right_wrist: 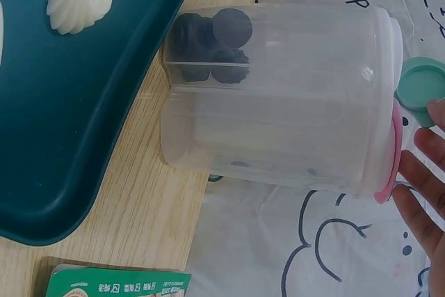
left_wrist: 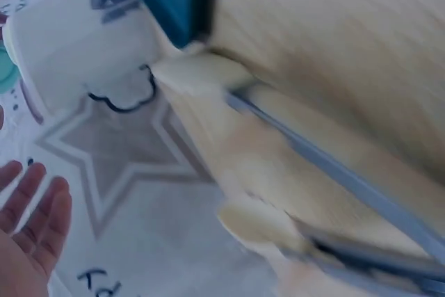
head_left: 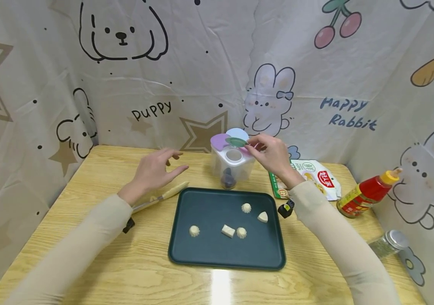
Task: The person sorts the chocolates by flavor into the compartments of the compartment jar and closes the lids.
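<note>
A clear plastic container point(head_left: 233, 166) point(right_wrist: 278, 95) with coloured flap lids stands behind a dark green tray point(head_left: 217, 250) point(right_wrist: 90, 123). Dark round pieces point(right_wrist: 212, 43) lie in one of its compartments. My right hand point(head_left: 274, 156) pinches the edge of the raised green lid point(head_left: 236, 142) point(right_wrist: 421, 81) with its fingertips point(right_wrist: 424, 172). To the left of the container, my left hand point(head_left: 157, 169) point(left_wrist: 28, 231) hovers with relaxed fingers and holds nothing. It is just above a knife point(head_left: 161, 195) with a pale handle. Several white dough pieces point(head_left: 236, 226) lie on the tray.
Right of the container lies a food packet point(head_left: 312, 178). A red sauce bottle point(head_left: 367, 192) and a glass spice jar point(head_left: 390, 243) lie near the table's right edge. A small black object point(head_left: 286, 209) sits by the tray's right corner. Printed cloth walls surround the table.
</note>
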`<state>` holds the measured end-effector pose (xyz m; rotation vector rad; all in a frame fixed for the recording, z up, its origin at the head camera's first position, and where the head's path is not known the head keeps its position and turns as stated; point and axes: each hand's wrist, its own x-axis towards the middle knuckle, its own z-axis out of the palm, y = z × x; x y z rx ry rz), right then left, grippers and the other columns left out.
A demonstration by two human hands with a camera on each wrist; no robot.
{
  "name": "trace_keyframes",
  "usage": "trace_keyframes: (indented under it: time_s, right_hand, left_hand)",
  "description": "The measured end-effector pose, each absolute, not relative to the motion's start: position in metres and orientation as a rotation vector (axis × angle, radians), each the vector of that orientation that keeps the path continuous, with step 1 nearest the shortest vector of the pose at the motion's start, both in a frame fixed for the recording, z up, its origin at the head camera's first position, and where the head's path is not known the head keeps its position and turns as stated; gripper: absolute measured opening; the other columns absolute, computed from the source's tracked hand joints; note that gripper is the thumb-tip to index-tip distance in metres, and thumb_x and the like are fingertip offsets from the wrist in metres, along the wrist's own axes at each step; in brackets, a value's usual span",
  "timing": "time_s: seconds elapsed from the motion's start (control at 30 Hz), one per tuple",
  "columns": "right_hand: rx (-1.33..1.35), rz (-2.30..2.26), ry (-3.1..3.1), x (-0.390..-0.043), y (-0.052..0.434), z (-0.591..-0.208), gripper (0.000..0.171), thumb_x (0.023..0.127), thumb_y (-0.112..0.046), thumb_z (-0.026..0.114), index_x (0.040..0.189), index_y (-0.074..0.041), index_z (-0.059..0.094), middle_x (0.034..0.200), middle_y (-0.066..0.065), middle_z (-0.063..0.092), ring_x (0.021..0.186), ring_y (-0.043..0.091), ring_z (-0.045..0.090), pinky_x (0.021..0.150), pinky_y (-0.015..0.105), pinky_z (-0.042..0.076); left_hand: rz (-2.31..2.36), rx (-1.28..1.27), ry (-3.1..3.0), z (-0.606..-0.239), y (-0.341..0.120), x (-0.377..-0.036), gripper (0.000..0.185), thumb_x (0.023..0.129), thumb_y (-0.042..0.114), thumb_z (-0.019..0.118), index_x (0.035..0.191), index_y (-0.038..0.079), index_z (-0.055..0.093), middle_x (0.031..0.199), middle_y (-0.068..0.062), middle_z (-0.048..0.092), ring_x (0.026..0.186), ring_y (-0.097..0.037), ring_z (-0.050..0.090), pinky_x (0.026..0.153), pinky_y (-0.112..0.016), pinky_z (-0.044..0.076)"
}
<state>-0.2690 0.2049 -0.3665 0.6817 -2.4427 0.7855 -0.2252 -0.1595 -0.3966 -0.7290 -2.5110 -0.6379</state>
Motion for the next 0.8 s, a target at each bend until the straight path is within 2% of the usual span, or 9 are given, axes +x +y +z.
trace_keyframes:
  time_s: [0.43, 0.63, 0.8]
  right_hand:
    - [0.711, 0.781, -2.408, -0.269, 0.205, -0.368, 0.011, 0.093, -0.014, 0.08, 0.1, -0.006, 0.079, 0.096, 0.011, 0.08, 0.078, 0.025, 0.074, 0.074, 0.043, 0.063]
    - [0.723, 0.78, -2.397, -0.27, 0.206, -0.368, 0.012, 0.092, -0.014, 0.082, 0.1, -0.007, 0.079, 0.095, 0.011, 0.08, 0.077, 0.025, 0.075, 0.074, 0.042, 0.064]
    - [0.727, 0.764, -2.401, -0.271, 0.206, -0.368, 0.012, 0.092, -0.015, 0.082, 0.1, -0.006, 0.079, 0.095, 0.011, 0.08, 0.077, 0.026, 0.075, 0.073, 0.042, 0.063]
  left_hand:
    - [-0.823, -0.826, -2.311, -0.381, -0.083, -0.262, 0.025, 0.097, 0.026, 0.078, 0.114, 0.008, 0.077, 0.101, -0.008, 0.077, 0.086, -0.023, 0.072, 0.075, -0.036, 0.059]
    - [-0.85, -0.794, -2.33, -0.375, -0.058, -0.273, 0.027, 0.098, 0.026, 0.076, 0.118, 0.009, 0.076, 0.109, -0.007, 0.076, 0.093, -0.024, 0.069, 0.076, -0.035, 0.058]
    - [-0.866, -0.797, -2.373, -0.371, -0.043, -0.28, 0.025, 0.099, 0.023, 0.075, 0.119, 0.009, 0.075, 0.116, -0.008, 0.076, 0.101, -0.025, 0.069, 0.083, -0.035, 0.061]
